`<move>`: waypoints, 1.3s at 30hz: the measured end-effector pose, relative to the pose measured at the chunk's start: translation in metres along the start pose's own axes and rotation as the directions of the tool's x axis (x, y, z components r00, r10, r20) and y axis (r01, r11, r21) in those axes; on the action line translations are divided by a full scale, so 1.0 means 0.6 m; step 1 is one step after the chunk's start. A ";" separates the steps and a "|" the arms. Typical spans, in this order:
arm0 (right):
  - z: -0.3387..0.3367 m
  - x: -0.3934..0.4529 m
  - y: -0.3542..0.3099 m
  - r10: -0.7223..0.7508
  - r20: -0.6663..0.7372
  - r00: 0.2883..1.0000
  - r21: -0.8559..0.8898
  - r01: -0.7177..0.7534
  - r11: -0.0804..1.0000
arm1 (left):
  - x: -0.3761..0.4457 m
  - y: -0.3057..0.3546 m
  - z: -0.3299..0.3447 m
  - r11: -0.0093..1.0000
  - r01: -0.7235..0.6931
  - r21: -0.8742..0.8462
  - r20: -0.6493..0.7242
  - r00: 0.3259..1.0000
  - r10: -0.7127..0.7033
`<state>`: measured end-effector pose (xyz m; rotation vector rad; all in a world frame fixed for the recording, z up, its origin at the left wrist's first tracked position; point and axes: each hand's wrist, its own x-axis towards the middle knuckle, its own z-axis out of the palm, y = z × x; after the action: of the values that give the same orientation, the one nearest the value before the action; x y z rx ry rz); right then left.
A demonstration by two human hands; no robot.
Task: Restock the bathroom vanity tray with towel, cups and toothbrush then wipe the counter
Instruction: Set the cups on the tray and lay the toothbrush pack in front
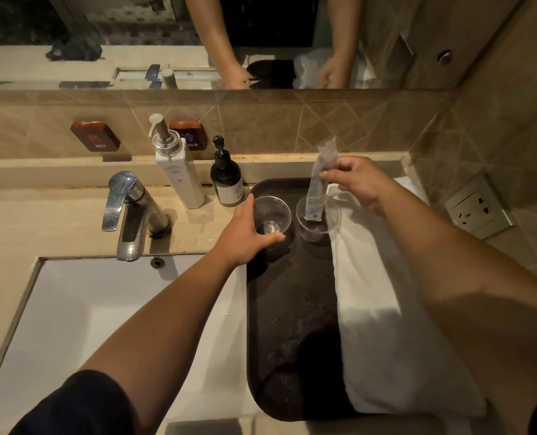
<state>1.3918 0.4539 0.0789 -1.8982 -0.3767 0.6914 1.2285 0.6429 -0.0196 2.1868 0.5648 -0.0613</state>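
At the tray's [257, 340] far edge, the left hand [245, 233] grips one cup [271, 215]; the right hand [358, 183] pinches the wrapped toothbrush [318, 183] standing in the second cup [318, 218], which its top-heavy lean could tip

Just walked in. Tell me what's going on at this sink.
A person is restocking the dark tray beside the basin. The left hand grips one clear cup standing on the tray, while the right hand lowers a wrapped toothbrush into the second cup. A folded white towel already lies along the tray's right side.
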 end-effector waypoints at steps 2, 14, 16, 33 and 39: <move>-0.012 -0.024 -0.019 -0.075 -0.052 0.996 0.048 0.077 0.996 | -0.001 0.000 -0.004 1.000 0.005 -0.024 0.025 1.000 -0.004; 0.061 -0.190 -0.005 -0.062 0.036 0.997 0.242 0.052 0.969 | -0.194 0.055 -0.005 0.962 -0.222 -0.161 -0.053 0.975 0.216; 0.097 -0.205 0.032 0.013 0.078 0.997 0.229 -0.031 0.973 | -0.241 0.050 0.019 0.958 -0.145 -0.247 0.041 0.986 0.160; 0.212 -0.211 0.197 0.212 -0.210 0.954 -0.362 -0.278 0.890 | -0.321 -0.012 0.141 0.998 0.056 0.039 0.185 0.981 -0.063; 0.217 -0.212 0.203 0.178 -0.261 0.949 -0.438 -0.281 0.854 | -0.316 -0.005 0.147 0.990 0.005 0.142 0.224 0.974 -0.036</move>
<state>1.2057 0.4282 -0.0335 -2.4908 -0.1875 0.5766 1.0704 0.5067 -0.0331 2.2710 0.4655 -0.3664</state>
